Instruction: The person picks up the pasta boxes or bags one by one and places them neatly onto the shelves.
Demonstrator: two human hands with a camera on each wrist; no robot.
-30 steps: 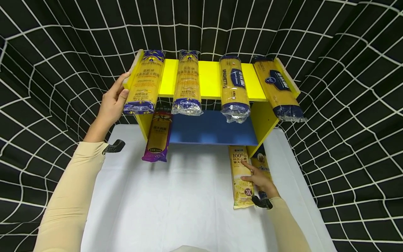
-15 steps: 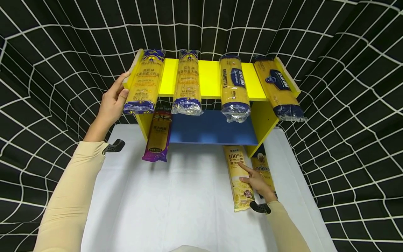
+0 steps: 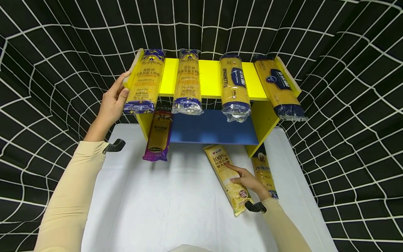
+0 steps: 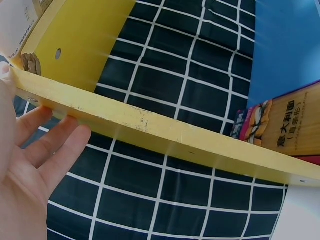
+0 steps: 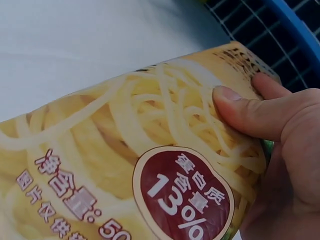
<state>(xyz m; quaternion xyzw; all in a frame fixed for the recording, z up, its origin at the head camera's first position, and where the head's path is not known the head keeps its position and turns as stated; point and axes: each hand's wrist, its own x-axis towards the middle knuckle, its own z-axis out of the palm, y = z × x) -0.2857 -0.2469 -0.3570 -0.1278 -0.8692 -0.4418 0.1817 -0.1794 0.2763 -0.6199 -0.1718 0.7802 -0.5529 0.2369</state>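
Note:
My right hand (image 3: 250, 180) grips a yellow pasta packet (image 3: 231, 180) with "100%" on its front, slanted over the white cloth below the blue shelf board. In the right wrist view the thumb presses on the top of the packet (image 5: 150, 120), while other fingers are hidden behind its edge. At the upper left, my left hand (image 3: 112, 99) holds the side panel of the yellow shelf unit (image 3: 209, 78). Seen from the left wrist, its fingers (image 4: 65, 145) lie against the outer face of the panel (image 4: 165, 132).
Several spaghetti packets (image 3: 188, 82) lie along the yellow top board, ends overhanging the front. A purple-ended pasta packet (image 3: 158, 134) juts from the blue board (image 3: 214, 127) on the left. Another packet (image 3: 264, 171) lies on the cloth (image 3: 176, 196) at right. Black netted walls surround it.
My right hand has moved left with the yellow packet, whose far end has swung left, leaving it slanted and uncovering more of the packet at right. The left hand stays on the shelf.

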